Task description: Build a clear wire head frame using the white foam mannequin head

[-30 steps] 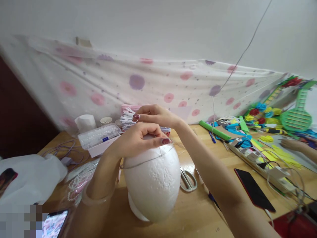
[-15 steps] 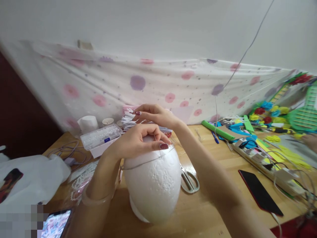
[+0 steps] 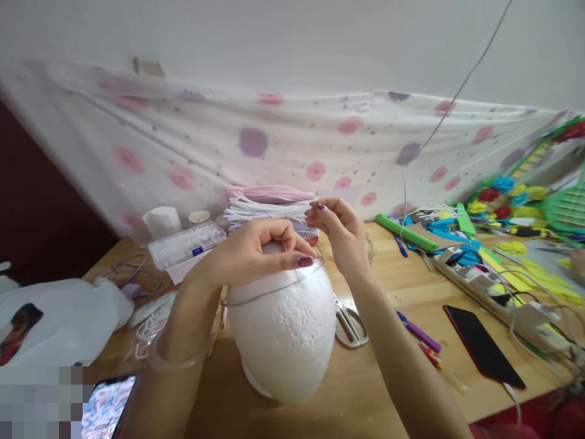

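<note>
- White foam form [image 3: 283, 347] stands below our left hand [image 3: 244, 253], whose thumb and fingers pinch wire [image 3: 260, 299] near its top, seemingly to steady it.
- Our right hand [image 3: 343, 241] curls alongside, fingertips bunched; we cannot tell their hold.

- Two hands of the wearer: left hand [image 3: 258, 253], right hand [image 3: 343, 238]
- One hand of a co-worker [image 3: 579, 263]
- One white foam head [image 3: 283, 344]
- At least one thin wire [image 3: 249, 302]
- Two phones: one lit phone [image 3: 107, 407], one dark phone [image 3: 484, 346]
- One pair of scissors [image 3: 350, 329]
- One white plastic bag [image 3: 86, 314]
- One bead box [image 3: 188, 244]
- One power strip [image 3: 461, 286]
- At least two white plugs [image 3: 538, 316]
- One green roll [image 3: 406, 233]
- One translucent bracelet [image 3: 173, 367]
</note>
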{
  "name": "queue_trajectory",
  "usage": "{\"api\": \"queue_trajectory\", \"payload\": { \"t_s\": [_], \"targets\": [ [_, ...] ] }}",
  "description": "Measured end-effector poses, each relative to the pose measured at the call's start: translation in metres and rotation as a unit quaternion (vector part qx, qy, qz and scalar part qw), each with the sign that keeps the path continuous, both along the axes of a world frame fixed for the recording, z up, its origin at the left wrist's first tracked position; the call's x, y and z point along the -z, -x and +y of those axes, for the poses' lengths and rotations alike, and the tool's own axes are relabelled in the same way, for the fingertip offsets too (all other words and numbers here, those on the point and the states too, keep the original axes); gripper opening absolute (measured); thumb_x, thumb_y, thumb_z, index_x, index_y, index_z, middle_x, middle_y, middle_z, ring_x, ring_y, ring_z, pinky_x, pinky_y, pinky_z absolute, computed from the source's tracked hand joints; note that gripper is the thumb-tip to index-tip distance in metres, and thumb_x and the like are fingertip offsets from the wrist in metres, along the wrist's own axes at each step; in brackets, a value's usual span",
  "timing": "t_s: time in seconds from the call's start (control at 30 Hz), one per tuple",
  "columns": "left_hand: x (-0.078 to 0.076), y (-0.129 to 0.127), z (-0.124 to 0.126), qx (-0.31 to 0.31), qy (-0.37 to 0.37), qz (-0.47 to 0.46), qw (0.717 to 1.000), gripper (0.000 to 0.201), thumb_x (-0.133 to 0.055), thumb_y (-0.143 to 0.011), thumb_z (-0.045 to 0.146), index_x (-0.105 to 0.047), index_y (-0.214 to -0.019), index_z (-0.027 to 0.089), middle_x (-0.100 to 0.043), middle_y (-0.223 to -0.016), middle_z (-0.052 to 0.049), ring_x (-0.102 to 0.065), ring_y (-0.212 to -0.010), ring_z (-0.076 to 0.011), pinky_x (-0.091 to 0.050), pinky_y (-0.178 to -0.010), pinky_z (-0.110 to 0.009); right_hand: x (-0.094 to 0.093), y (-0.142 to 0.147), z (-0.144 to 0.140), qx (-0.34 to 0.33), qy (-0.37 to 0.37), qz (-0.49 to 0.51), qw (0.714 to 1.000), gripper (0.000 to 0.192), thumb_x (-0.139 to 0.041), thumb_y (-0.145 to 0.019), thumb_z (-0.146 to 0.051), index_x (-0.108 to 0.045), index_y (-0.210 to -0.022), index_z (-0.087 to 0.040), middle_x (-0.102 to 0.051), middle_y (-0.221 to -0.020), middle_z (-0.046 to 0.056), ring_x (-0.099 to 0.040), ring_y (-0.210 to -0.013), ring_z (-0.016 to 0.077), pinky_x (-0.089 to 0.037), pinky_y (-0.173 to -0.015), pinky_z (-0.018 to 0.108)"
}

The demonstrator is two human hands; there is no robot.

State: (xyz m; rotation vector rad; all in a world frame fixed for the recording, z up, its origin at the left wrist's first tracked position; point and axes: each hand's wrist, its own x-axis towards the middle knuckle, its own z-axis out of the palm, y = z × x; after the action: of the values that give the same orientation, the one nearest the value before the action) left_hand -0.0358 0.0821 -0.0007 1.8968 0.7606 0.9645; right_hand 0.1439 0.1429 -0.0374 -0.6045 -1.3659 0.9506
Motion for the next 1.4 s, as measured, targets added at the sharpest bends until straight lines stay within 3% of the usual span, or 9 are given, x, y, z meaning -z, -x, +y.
{"api": "queue_trajectory", "payload": {
  "t_s": [0.27, 0.5, 0.67, 0.9, 1.17, 1.27, 1.4],
  "targets": [
    [-0.002, 0.000, -0.002, -0.008, 0.001, -0.002, 1.000, 0.034, -0.074, -0.083, 0.030, -0.046, -0.067, 0.019, -0.078, -0.101, -0.008, -0.071, -0.102, -0.0206, -0.052, -0.085, -0.029, 0.038, -0.013, -0.044, 0.067, 0.051, 0.062, 0.995, 0.012, -0.068, -0.088, -0.034, -0.068, -0.085, -0.022, -0.066, -0.079, -0.001, -0.061, -0.077, 0.0142, -0.048, -0.081, 0.032],
    [-0.001, 0.000, -0.003, 0.001, -0.002, -0.013, 1.000, 0.033, -0.074, -0.083, 0.031, -0.048, -0.068, 0.018, -0.079, -0.101, -0.008, -0.071, -0.105, -0.0220, -0.052, -0.088, -0.031, 0.089, -0.016, -0.092, 0.233, 0.124, 0.103, 0.959, 0.019, -0.069, -0.087, -0.039, -0.065, -0.083, -0.021, -0.065, -0.080, 0.001, -0.061, -0.080, 0.0166, -0.045, -0.082, 0.034],
    [0.000, 0.000, -0.002, 0.010, 0.010, -0.021, 1.000, 0.032, -0.074, -0.084, 0.030, -0.049, -0.069, 0.018, -0.079, -0.102, -0.007, -0.070, -0.108, -0.0222, -0.051, -0.092, -0.033, 0.104, -0.017, -0.109, 0.241, 0.096, 0.074, 0.963, 0.019, -0.062, -0.090, -0.038, -0.063, -0.080, -0.022, -0.063, -0.082, 0.003, -0.060, -0.082, 0.0204, -0.047, -0.082, 0.038],
    [-0.002, -0.002, -0.003, -0.001, 0.000, -0.020, 1.000, 0.033, -0.073, -0.084, 0.029, -0.047, -0.067, 0.019, -0.080, -0.098, -0.007, -0.072, -0.104, -0.0215, -0.052, -0.090, -0.032, 0.099, -0.016, -0.118, 0.195, 0.092, 0.108, 0.971, 0.014, -0.062, -0.091, -0.032, -0.065, -0.080, -0.025, -0.058, -0.083, 0.001, -0.055, -0.082, 0.0181, -0.041, -0.082, 0.035],
    [-0.003, -0.002, -0.003, -0.007, -0.006, -0.005, 1.000, 0.034, -0.073, -0.084, 0.028, -0.046, -0.065, 0.019, -0.080, -0.100, -0.006, -0.071, -0.107, -0.0216, -0.052, -0.090, -0.031, 0.099, -0.018, -0.117, 0.193, 0.076, 0.152, 0.966, 0.015, -0.064, -0.090, -0.031, -0.066, -0.077, -0.025, -0.058, -0.080, 0.000, -0.053, -0.080, 0.0174, -0.041, -0.078, 0.032],
    [-0.002, -0.001, -0.003, -0.006, -0.005, -0.006, 1.000, 0.034, -0.073, -0.084, 0.029, -0.046, -0.066, 0.019, -0.079, -0.100, -0.007, -0.071, -0.106, -0.0217, -0.051, -0.090, -0.031, 0.078, -0.028, -0.100, 0.183, 0.042, 0.123, 0.975, 0.022, -0.057, -0.094, -0.034, -0.068, -0.077, -0.024, -0.059, -0.079, 0.002, -0.055, -0.081, 0.0191, -0.044, -0.082, 0.035],
    [-0.002, -0.001, -0.003, -0.014, 0.009, 0.001, 1.000, 0.036, -0.074, -0.083, 0.033, -0.045, -0.066, 0.020, -0.079, -0.101, -0.008, -0.070, -0.107, -0.0224, -0.050, -0.091, -0.032, 0.023, -0.033, -0.061, 0.140, -0.082, -0.003, 0.987, 0.036, -0.044, -0.099, -0.048, -0.073, -0.094, -0.027, -0.069, -0.093, 0.006, -0.061, -0.095, 0.0248, -0.045, -0.092, 0.042]
  ]
}}
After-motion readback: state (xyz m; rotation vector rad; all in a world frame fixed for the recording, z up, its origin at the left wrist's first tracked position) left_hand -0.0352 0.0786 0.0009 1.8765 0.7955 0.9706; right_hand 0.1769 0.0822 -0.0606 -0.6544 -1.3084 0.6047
